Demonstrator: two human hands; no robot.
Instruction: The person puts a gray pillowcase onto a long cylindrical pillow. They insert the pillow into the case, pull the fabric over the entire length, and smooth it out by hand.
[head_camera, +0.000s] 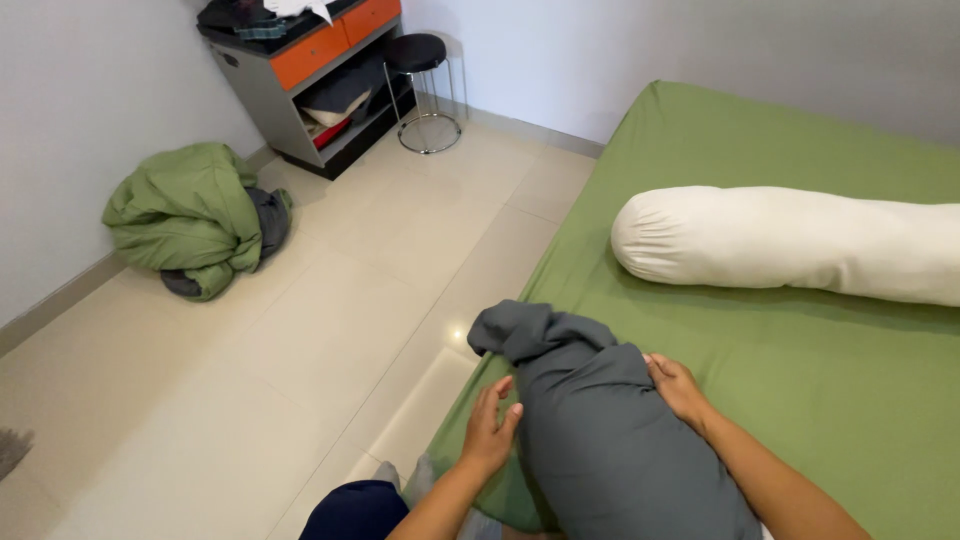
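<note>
View: head camera, looking down over the near edge of a bed.
Thing in hand: a bolster in a dark grey cover (610, 430) lies on the near left corner of the green bedsheet (800, 400), its near end running out of the bottom of the frame.
Long axis: it runs from near, by the person's body, to far and slightly left; the loose, bunched end of the cover (525, 330) points far-left, toward the bed's edge.
Left hand: the left hand (490, 430) lies flat against the bolster's left flank, fingers together and pointing up along it; it presses, with nothing pinched.
Right hand: the right hand (678, 388) rests on the right flank, a little farther up, fingers curved over the fabric; whether it pinches the cover I cannot tell.
Relation: the bolster lies between the two hands, both touching it; the bunched end lies beyond both, nearer the left hand in sideways terms, though the right sits farther along the axis.
Other bolster: a white, uncovered bolster (790, 245) lies crosswise on the far right of the bed, well apart.
Floor: a green bundle of bedding (190, 215) sits by the left wall on pale tiles.
Far corner: a grey cabinet with orange drawers (310, 75), a black round stool (420, 60) just beside it.
</note>
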